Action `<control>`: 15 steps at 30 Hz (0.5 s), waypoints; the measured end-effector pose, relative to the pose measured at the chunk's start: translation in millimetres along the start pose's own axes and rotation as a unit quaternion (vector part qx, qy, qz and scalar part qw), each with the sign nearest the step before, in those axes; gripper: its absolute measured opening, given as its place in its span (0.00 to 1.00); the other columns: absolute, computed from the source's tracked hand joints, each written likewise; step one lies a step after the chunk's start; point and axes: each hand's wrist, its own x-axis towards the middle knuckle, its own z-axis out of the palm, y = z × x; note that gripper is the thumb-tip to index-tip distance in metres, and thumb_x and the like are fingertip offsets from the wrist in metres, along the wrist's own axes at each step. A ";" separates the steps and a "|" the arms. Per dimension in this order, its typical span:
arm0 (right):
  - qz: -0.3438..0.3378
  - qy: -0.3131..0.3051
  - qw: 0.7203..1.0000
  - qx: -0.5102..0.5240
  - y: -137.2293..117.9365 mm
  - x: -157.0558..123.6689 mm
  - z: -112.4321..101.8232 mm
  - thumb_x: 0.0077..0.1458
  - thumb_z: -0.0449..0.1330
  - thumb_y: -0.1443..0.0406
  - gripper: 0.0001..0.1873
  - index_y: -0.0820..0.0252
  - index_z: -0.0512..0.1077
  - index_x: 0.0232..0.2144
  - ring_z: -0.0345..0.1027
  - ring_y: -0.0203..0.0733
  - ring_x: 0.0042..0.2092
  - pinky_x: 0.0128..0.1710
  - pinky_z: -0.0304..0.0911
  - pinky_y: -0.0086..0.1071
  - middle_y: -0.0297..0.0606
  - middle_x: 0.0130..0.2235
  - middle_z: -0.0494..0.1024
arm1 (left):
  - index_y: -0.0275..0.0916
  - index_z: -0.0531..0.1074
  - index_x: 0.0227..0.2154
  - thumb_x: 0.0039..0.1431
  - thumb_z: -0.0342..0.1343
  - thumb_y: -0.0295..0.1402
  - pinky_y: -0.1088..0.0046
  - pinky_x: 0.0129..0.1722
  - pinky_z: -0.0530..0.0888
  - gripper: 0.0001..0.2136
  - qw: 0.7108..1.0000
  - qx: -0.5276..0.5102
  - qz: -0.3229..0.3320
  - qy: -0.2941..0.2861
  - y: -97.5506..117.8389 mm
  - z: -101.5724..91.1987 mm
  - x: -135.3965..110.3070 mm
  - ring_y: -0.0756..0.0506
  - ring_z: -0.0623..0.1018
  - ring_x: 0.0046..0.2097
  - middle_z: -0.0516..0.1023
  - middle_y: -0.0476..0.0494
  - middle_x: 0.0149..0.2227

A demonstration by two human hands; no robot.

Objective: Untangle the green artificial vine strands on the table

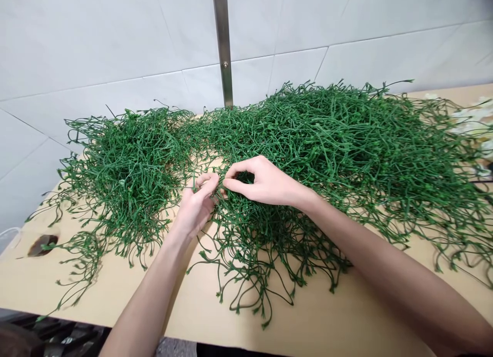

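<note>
A person's two bare hands work at a tangle of green plastic stems (339, 141) spread across a tan counter (327, 316) set against a white tiled wall (96, 38). The stems are thin, wiry and uniformly dark green. They branch and loop into one another, and many end in small knobbed or cupped tips. They lie in two masses: a smaller heap (127, 167) to the left and a broader, thicker larger heap (365, 151) that runs from the centre to the counter's right end, with a few strands bridging the two. Loose ends trail outward over the bare surface and reach nearly to the near edge.

The left hand (196, 208) and right hand (269, 185) meet at the near-left border of the larger heap, fingertip to fingertip. The left fingers (210, 184) are pinched together on a few strands. The right thumb and forefinger (239, 167) are closed in a ring, clamped on strands at the same spot, and the other right fingers are curled down into the tangle. Both forearms reach in from the near edge.

A metal strip (223, 43) runs up the wall behind the stems. A dark patch (42, 244) marks the counter's left end, and pale white pieces (475, 120) lie at the far right, too blurred to identify.
</note>
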 end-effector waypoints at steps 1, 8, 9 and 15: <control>0.003 -0.002 1.000 -0.001 0.3 0.2 0.4 0.56 0.56 0.66 0.11 0.64 0.76 0.27 0.67 0.32 0.30 0.36 0.58 0.28 0.33 0.29 0.78 | 0.36 0.75 0.25 0.40 0.71 0.35 0.79 0.23 0.66 0.12 1.000 -0.002 -0.014 -0.005 0.6 0.7 -0.4 0.54 0.70 0.23 0.73 0.53 0.21; 0.000 -0.001 1.000 0.020 3.6 0.4 3.3 0.57 0.55 0.66 0.10 0.64 0.74 0.28 0.65 0.31 0.30 0.34 0.57 0.26 0.32 0.29 0.76 | 0.36 0.77 0.22 0.42 0.70 0.38 0.80 0.28 0.67 0.11 0.999 0.041 0.000 -0.023 -1.8 -0.9 -1.4 0.54 0.70 0.27 0.74 0.51 0.23; 0.001 -0.002 1.000 0.017 3.7 0.4 3.9 0.56 0.55 0.67 0.10 0.64 0.73 0.27 0.65 0.31 0.30 0.34 0.57 0.27 0.32 0.28 0.76 | 0.36 0.77 0.22 0.42 0.70 0.37 0.80 0.27 0.66 0.10 0.999 0.040 0.010 -0.014 -2.7 -1.5 -1.0 0.54 0.70 0.27 0.74 0.51 0.23; 0.027 0.024 0.999 0.004 0.2 0.3 10.5 0.49 0.56 0.71 0.08 0.64 0.73 0.21 0.65 0.32 0.28 0.34 0.57 0.27 0.31 0.24 0.75 | 0.36 0.77 0.22 0.40 0.71 0.36 0.81 0.27 0.66 0.10 1.000 0.025 0.003 -0.018 -4.6 -0.7 -0.5 0.55 0.70 0.26 0.72 0.52 0.22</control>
